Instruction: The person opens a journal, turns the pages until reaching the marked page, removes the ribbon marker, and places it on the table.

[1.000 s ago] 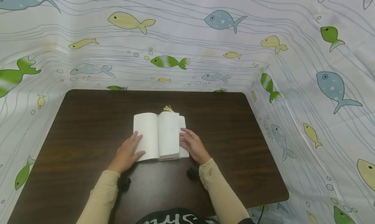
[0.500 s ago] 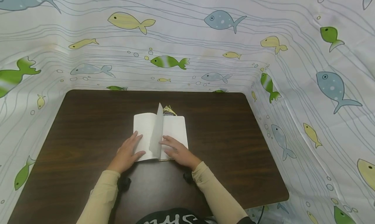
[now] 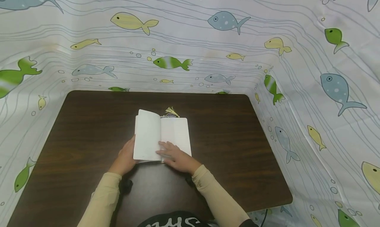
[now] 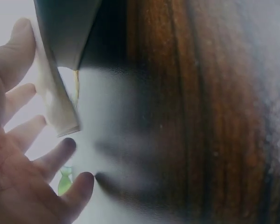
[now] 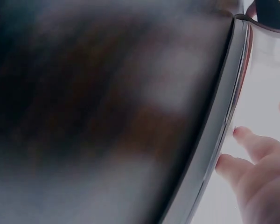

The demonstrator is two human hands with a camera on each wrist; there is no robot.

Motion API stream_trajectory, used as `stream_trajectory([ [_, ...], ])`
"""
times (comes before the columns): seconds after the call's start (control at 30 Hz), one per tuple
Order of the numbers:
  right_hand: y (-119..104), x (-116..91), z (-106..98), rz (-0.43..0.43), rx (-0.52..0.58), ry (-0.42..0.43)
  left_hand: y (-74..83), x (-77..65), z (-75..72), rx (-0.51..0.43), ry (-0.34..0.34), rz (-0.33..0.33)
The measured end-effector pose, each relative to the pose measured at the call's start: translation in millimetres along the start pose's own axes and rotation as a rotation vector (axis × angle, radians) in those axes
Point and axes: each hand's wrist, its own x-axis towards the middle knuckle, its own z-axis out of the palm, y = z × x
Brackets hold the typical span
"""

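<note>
An open book (image 3: 175,131) with blank white pages lies on the brown table (image 3: 225,147). A yellow tassel (image 3: 170,111) sticks out at its top edge. One page (image 3: 146,134) slants over the left half, its outer edge raised. My left hand (image 3: 126,157) is at the book's left edge, its fingertips hidden behind that page. In the left wrist view the left hand's fingers (image 4: 79,191) are spread beside the page edge. My right hand (image 3: 178,157) lies over the lower right page, fingers extended to the fold. In the right wrist view its fingertips (image 5: 242,133) are near the book's lower edge.
A white curtain (image 3: 190,32) printed with fish stands behind and around the table. Dark wrist devices (image 3: 126,186) sit under the forearms. A dark cable (image 3: 264,217) hangs at the lower right, beyond the table edge.
A page has turned from the right side, through upright, over to the left. My right hand has moved left with it to the fold. The left hand stays at the left edge.
</note>
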Motion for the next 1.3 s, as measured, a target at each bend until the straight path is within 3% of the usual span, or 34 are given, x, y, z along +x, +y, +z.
stream_trajectory([
  [0.2, -5, -1, 1, -0.015, -0.099, -0.012, -0.4, 0.7, -3.4, -0.065, 0.061, 0.061],
  [0.43, -9, -1, -2, -0.019, -0.142, 0.002, 1.2, 1.5, -4.9, -0.117, 0.097, -0.025],
  [0.6, -12, -2, -4, -0.013, -0.141, -0.001, 6.0, -0.2, -9.1, -0.288, 0.090, -0.134],
  [0.7, -12, -2, -4, -0.009, -0.126, -0.007, 8.1, -1.4, -11.1, -0.360, 0.095, -0.159],
  [0.77, -12, -3, -2, -0.006, -0.126, -0.013, 7.8, -1.7, -11.1, -0.345, 0.083, -0.162],
  [0.9, -9, -3, 1, -0.013, -0.140, -0.025, 4.1, -1.1, -6.7, -0.208, 0.063, -0.123],
  [1.13, -5, -5, 2, -0.017, -0.135, -0.008, 0.9, 1.0, -2.3, -0.066, 0.123, 0.047],
  [1.3, 3, -9, 3, 0.028, -0.185, 0.004, 0.1, 0.4, -2.9, 0.005, 0.103, 0.050],
])
